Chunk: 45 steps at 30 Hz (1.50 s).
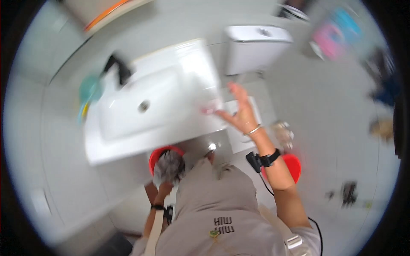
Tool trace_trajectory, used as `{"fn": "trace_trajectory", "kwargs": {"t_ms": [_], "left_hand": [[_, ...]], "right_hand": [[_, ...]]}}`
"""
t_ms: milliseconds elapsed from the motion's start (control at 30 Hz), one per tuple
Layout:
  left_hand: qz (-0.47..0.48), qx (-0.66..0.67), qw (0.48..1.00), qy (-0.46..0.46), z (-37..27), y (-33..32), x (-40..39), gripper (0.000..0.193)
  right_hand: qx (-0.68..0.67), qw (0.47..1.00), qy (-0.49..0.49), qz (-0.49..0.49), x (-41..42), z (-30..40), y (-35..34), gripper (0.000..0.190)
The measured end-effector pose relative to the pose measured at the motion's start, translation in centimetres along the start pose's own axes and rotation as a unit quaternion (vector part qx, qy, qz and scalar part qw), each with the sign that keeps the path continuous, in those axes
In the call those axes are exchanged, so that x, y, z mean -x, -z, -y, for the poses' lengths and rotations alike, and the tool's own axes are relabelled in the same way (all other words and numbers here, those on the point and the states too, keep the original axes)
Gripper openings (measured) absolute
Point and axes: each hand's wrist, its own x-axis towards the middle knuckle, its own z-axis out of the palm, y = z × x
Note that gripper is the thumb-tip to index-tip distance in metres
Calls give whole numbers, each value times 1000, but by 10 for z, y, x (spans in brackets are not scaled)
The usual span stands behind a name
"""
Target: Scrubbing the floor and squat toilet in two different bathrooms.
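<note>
My right hand (241, 110) is held out beside the right end of a white washbasin (192, 108), its fingers apart and nothing in its grasp. Close to the thumb, a small pinkish see-through object (209, 107) sits on the basin's rim; blur hides what it is. Down by my left thigh, my left hand (165, 188) grips a crumpled grey bundle (169, 166), a bag or cloth. The bundle is above a red bucket (156, 157) under the basin's front edge and covers part of its mouth.
A black faucet (119, 68) rises at the basin's back left, near a teal scoop (91, 88). Beyond the basin's right end is a white toilet tank (259, 48). A second red bucket (292, 168) is partly behind my right forearm. Pink and blue items (333, 38) appear farther right.
</note>
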Motion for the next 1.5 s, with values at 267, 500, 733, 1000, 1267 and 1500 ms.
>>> {"fn": "trace_trajectory", "kwargs": {"t_ms": [267, 500, 733, 1000, 1267, 1500], "left_hand": [[173, -270, 894, -312, 49, 83, -288, 10], [321, -87, 931, -152, -34, 95, -480, 11], [395, -2, 913, 100, -132, 95, -556, 23], [414, -243, 876, 32, -222, 48, -530, 26], [471, -260, 839, -78, -285, -44, -500, 25], [541, -263, 788, -134, -310, -78, -606, 19]], "right_hand": [[210, 859, -466, 41, 210, -177, 8, 42], [81, 574, -798, -161, 421, -175, -107, 37], [-62, 267, -949, -155, 524, -66, -264, 33], [231, 142, -960, -71, 598, 67, -165, 22], [16, 104, -994, 27, 650, 100, -138, 22], [68, 117, -990, 40, 622, 79, -137, 23]]}}
